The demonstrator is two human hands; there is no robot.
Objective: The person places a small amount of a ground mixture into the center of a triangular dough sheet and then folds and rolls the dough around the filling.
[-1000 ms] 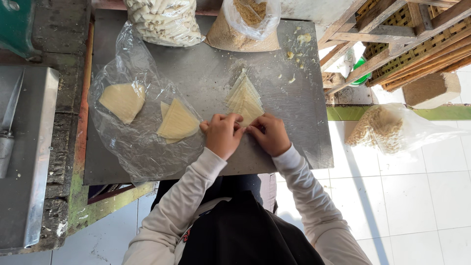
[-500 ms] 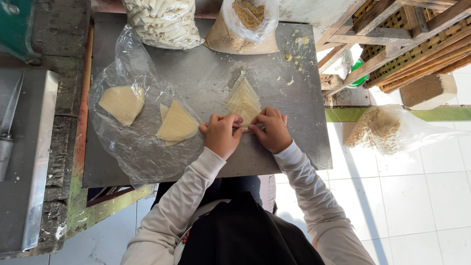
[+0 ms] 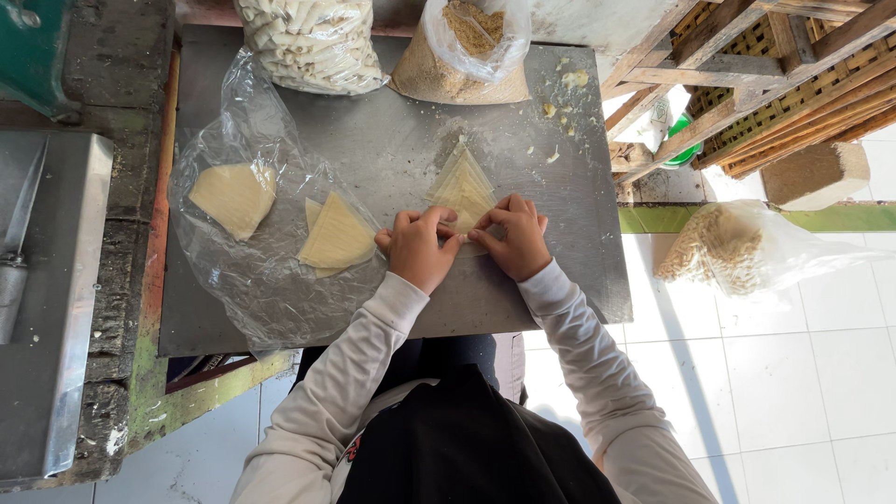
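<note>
Here, both hands are curled down over the near edge of a stack of pale triangular wrapper sheets (image 3: 463,187) lying on the grey metal worktop (image 3: 392,140). The left hand (image 3: 419,245) has its fingers bent and its fingertips pressed together on the sheet's bottom corner, pinching it; the right hand (image 3: 516,238) mirrors it from the other side, fingers tucked in, thumb meeting the left hand's across the same edge. Neither hand is spread flat. Just left of the left hand, on a crumpled clear plastic sheet (image 3: 252,280), lie a folded triangle (image 3: 338,238) and, farther left, another pale wrapper piece (image 3: 233,196). At the far edge stand a bag of pale rolled pieces (image 3: 313,42) and a bag of brown crumbly filling (image 3: 467,51).
</note>
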